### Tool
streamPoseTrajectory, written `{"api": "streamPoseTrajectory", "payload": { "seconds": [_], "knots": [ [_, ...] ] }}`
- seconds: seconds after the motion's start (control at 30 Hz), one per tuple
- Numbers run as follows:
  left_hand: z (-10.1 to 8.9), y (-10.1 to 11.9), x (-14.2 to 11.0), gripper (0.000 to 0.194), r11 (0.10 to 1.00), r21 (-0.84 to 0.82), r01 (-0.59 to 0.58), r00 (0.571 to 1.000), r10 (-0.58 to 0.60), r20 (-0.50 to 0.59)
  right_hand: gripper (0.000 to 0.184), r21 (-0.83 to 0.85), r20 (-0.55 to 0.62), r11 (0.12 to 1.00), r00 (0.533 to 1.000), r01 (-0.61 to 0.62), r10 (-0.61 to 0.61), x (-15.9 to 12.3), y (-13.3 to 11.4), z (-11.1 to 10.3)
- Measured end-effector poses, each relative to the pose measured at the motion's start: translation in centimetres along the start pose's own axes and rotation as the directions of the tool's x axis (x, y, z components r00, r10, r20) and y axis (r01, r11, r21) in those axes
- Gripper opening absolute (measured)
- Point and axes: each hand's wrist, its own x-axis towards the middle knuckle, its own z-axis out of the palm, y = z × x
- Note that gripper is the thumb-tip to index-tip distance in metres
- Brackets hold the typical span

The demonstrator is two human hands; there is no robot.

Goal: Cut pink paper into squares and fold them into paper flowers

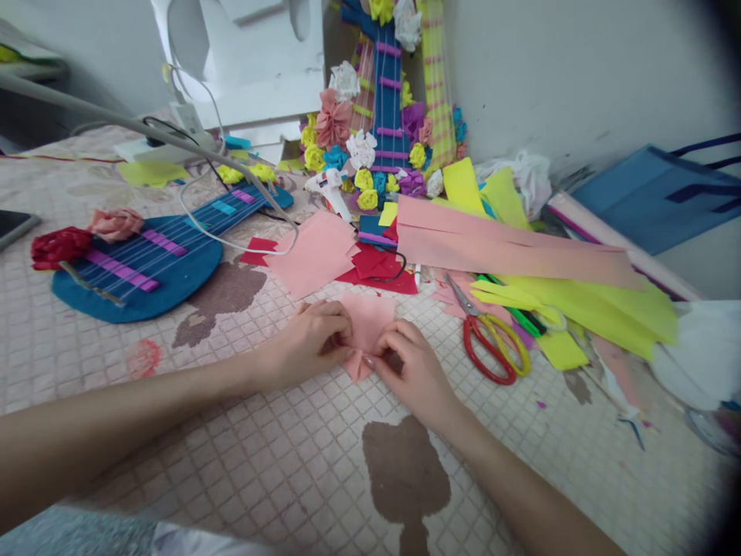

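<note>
A small pink crepe-paper piece (370, 318) lies between my hands on the table, its near edge pinched up into a fold. My left hand (318, 340) grips its left side, thumb and fingertips closed together. From the other side my right hand (405, 363) pinches the same paper close to the fold. Just beyond them are a stack of pink paper squares (309, 259) and red paper squares (379, 266). Scissors (489, 340) with one red and one yellow handle rest to the right of my right hand.
A blue guitar shape (144, 270) with paper roses lies at left. Behind stand a glue gun (329, 189) and guitar shapes (387, 108) trimmed with paper flowers. Pink strips (509, 243) and yellow paper (602, 309) spread rightward. A white cable (237, 251) loops across.
</note>
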Motion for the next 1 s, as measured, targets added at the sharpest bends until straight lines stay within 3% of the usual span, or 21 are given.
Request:
{"api": "streamPoseTrajectory", "payload": {
  "seconds": [0.47, 0.6, 0.83, 1.0],
  "knots": [
    [0.7, 0.6, -0.3, 0.006, 0.996, 0.07, 0.057, 0.997, -0.052, -0.062, 0.014, 0.01, -0.06, 1.0, 0.998, -0.022, 0.023, -0.3, 0.2, 0.5],
    [0.9, 0.8, -0.6, 0.008, 0.995, 0.077, 0.061, 0.995, -0.054, -0.081, 0.014, 0.005, -0.021, 1.0, 1.0, -0.009, 0.009, -0.4, -0.1, 0.3],
    [0.6, 0.9, -0.6, 0.004, 0.998, 0.053, 0.022, 0.998, -0.018, -0.064, 0.016, -0.029, -0.007, 0.999, 1.0, 0.017, -0.017, -0.4, -0.6, 0.1],
    [-0.1, 1.0, -0.5, 0.005, 0.999, 0.032, 0.013, 1.0, -0.014, 0.005, 0.012, -0.034, 0.004, 0.999, 1.0, 0.019, -0.019, -0.5, -0.2, 0.2]
  ]
}}
